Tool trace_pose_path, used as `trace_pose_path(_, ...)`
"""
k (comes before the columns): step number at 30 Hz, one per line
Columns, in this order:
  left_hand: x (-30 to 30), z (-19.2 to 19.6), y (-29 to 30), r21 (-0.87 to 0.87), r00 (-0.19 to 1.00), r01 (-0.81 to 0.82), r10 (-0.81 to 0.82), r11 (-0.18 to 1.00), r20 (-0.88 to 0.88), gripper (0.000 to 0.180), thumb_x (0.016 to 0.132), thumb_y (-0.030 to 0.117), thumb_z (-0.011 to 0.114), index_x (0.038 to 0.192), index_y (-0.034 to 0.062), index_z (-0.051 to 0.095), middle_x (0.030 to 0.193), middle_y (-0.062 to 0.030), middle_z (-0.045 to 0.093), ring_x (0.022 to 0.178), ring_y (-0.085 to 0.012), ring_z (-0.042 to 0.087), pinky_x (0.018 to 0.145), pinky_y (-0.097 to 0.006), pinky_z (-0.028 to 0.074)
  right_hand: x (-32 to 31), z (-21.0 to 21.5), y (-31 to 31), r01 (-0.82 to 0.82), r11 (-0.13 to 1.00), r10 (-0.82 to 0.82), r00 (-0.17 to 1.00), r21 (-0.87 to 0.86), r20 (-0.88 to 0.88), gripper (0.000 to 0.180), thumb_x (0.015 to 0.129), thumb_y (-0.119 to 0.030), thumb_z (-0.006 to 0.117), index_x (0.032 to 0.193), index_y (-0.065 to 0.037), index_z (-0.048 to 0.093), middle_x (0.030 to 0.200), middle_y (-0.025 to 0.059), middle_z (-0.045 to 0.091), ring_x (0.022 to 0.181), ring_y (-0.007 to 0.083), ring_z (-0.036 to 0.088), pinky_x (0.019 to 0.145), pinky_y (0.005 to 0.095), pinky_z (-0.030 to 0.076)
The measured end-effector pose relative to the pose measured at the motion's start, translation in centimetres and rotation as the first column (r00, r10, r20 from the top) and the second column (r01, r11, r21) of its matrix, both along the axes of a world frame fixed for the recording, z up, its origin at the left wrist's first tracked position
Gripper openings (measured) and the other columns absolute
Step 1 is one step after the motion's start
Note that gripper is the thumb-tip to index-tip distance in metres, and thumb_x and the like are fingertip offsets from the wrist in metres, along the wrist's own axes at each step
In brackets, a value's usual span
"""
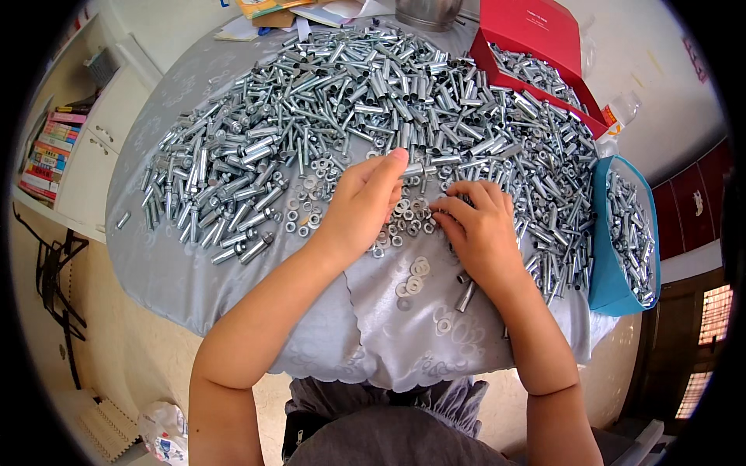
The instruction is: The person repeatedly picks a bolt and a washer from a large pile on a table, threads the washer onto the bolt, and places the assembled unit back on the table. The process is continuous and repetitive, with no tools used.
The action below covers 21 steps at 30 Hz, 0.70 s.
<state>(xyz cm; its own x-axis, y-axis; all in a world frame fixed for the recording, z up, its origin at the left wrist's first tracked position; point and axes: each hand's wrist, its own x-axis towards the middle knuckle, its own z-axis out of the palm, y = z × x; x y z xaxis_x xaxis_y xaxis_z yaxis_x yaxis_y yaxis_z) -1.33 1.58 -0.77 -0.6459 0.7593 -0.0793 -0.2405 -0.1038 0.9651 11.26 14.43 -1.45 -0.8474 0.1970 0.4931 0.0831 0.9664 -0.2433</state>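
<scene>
My left hand [360, 203] is closed, thumb uppermost, round a silvery sleeve anchor bolt [416, 169] that points to the right. Just right of it, my right hand [483, 233] bends down over a small pile of hex nuts [402, 221]. Its thumb and fingertips come together at the pile's right edge; whatever is between them is too small to make out. Flat washers [418, 268] lie on the cloth in front of the hands. A loose metal sleeve [465, 297] rests below my right wrist.
A wide heap of bolts and sleeves [334, 85] covers the back of the cloth-covered table [303, 283]. Assembled anchors [245, 206] lie at left. At right stand a red box [536, 23] and a blue bin [602, 268], both holding metal parts. A metal pot [429, 12] stands behind.
</scene>
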Motion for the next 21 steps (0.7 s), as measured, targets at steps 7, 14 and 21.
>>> trace_pose_path(7,0.0,-0.2,0.1,-0.037,0.999,0.000,-0.002,0.999,-0.055,0.037,0.088,0.038,0.046,0.063,0.0120,0.037,0.054,0.0046,0.032,0.049,-0.0054,0.032,0.048,-0.022,0.031,0.0,-0.1,0.2,-0.048,0.999,0.048,0.999,-0.005,-0.003,0.015,0.067,-0.012,0.067,0.083,-0.012,0.067,0.093,0.0018,0.056,0.090,0.0222,0.050,0.079,0.0353,0.037)
trace_pose_path(14,0.3,-0.5,0.1,-0.063,0.980,0.031,-0.043,0.998,-0.197,0.040,0.090,0.039,0.043,0.061,0.0125,0.036,0.054,0.0050,0.032,0.049,-0.0048,0.032,0.047,-0.021,0.030,0.3,1.5,0.2,-0.080,0.869,-0.003,0.986,-0.488,-0.168,0.012,0.073,-0.006,0.066,0.085,-0.007,0.066,0.080,0.0037,0.060,0.075,0.0164,0.055,0.069,0.0278,0.042)
trace_pose_path(21,1.9,0.1,0.1,-0.076,0.954,0.143,-0.158,0.987,-0.256,0.040,0.091,0.035,0.043,0.071,0.0029,0.055,0.056,0.0071,0.036,0.053,-0.0026,0.031,0.046,-0.022,0.026,1.2,2.1,0.0,-0.197,0.309,-0.053,0.973,-0.931,-0.223,0.012,0.079,-0.004,0.063,0.089,0.002,0.064,0.083,0.0053,0.062,0.075,0.0084,0.056,0.068,0.0199,0.044)
